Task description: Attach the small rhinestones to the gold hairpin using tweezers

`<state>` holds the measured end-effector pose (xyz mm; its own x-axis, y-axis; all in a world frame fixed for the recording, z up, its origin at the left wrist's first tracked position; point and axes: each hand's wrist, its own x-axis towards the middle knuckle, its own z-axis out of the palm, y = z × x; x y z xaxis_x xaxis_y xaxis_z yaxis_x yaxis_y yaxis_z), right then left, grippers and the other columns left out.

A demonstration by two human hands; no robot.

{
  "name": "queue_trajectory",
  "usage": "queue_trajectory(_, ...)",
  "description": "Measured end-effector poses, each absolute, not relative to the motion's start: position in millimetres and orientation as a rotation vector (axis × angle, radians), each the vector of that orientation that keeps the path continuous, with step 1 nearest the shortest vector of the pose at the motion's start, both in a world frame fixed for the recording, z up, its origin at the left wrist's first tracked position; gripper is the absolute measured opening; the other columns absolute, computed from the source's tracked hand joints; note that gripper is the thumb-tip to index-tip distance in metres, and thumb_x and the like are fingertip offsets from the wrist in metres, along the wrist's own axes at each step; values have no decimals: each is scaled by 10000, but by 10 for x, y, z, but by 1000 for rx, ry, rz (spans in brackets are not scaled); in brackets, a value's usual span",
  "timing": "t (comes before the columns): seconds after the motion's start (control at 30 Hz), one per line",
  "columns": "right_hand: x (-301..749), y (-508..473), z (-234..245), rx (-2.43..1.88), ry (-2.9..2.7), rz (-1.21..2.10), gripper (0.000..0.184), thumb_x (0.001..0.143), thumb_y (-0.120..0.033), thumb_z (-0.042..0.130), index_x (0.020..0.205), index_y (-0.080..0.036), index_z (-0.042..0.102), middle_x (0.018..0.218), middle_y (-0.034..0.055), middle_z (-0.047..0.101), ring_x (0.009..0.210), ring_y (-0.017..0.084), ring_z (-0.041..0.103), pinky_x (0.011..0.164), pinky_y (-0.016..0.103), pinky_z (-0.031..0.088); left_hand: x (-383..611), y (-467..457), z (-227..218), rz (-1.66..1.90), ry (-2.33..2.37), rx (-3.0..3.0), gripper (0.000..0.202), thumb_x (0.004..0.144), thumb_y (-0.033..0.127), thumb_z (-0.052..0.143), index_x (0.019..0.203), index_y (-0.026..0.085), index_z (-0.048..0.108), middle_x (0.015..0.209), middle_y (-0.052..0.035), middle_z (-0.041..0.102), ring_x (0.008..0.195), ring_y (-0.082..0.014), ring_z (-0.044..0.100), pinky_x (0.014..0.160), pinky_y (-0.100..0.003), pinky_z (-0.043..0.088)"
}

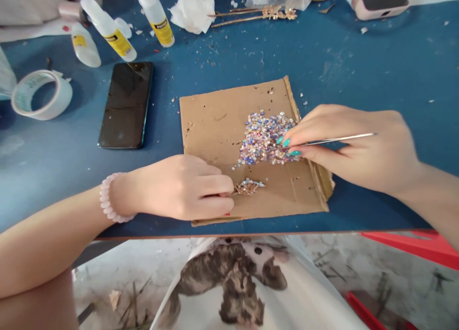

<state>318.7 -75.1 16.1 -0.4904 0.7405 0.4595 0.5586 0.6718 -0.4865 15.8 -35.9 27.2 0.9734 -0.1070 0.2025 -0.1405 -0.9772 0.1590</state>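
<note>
My right hand (358,148) pinches a thin metal pair of tweezers (344,138), its tips down in a pile of small shiny rhinestones (263,136). Beneath the pile lies a piece of brown cardboard (211,124). My left hand (186,189), with a beaded bracelet on the wrist, is closed on the stem end of a gold wire sprig (245,189). Pale stones sit along the sprig's upper side, just below the pile. Most of the sprig's stem is hidden by my left fingers.
Left of the cardboard lie a black phone (126,105) and a tape roll (41,94). Glue bottles (158,21) are behind them. Gold stems (251,15), crumpled white paper (193,9) and a pink phone (376,0) are at the back. The table's front edge (272,235) runs below the cardboard.
</note>
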Motion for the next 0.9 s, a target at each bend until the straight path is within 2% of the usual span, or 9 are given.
queue_trajectory(0.2, 3163, -740, 176, -865, -2237, 491, 181, 912, -92, 680, 948, -269, 693, 922, -12, 766, 870, 160, 728, 840, 318, 568, 157, -356, 245, 311, -173, 2922, 308, 1048, 110, 440, 844, 184, 658, 812, -22, 682, 599, -140, 542, 541, -302, 421)
queue_trajectory(0.4, 3166, -754, 219, -567, -2332, 765, 38, 957, -175, 669, 984, -196, 686, 902, 6, 775, 870, 125, 706, 851, 301, 561, 149, -360, 194, 321, 0, 2811, 327, 1073, 160, 430, 834, 179, 653, 786, -1, 691, 603, -114, 562, 541, -288, 411)
queue_trajectory(0.47, 3175, -755, 216, -532, -2376, 804, 61, 991, -198, 625, 971, -195, 682, 896, -3, 773, 859, 114, 697, 859, 307, 547, 152, -360, 184, 303, 53, 2769, 352, 1085, 175, 410, 826, 176, 649, 771, 7, 694, 601, -106, 567, 550, -282, 423)
queue_trajectory(0.63, 3203, -726, 171, -682, -2309, 668, 37, 973, -193, 650, 991, -210, 678, 906, -11, 781, 875, 119, 703, 869, 294, 558, 125, -338, 136, 427, -56, 2805, 244, 1022, 114, 477, 879, 171, 666, 804, -4, 706, 596, -138, 551, 519, -316, 395)
queue_trajectory(0.73, 3183, -719, 158, -808, -2238, 627, 68, 955, -175, 669, 999, -221, 692, 912, -4, 785, 879, 118, 712, 820, 265, 579, 97, -333, 104, 446, -48, 2795, 177, 988, 100, 517, 904, 158, 662, 795, -11, 684, 592, -143, 533, 514, -310, 385)
queue_trajectory(0.9, 3093, -741, 159, -841, -2166, 614, 99, 940, -151, 672, 999, -226, 697, 881, -4, 786, 828, 132, 723, 811, 310, 599, 99, -341, 128, 419, -19, 2743, 218, 991, 98, 488, 879, 156, 666, 770, -18, 669, 580, -155, 512, 499, -320, 384)
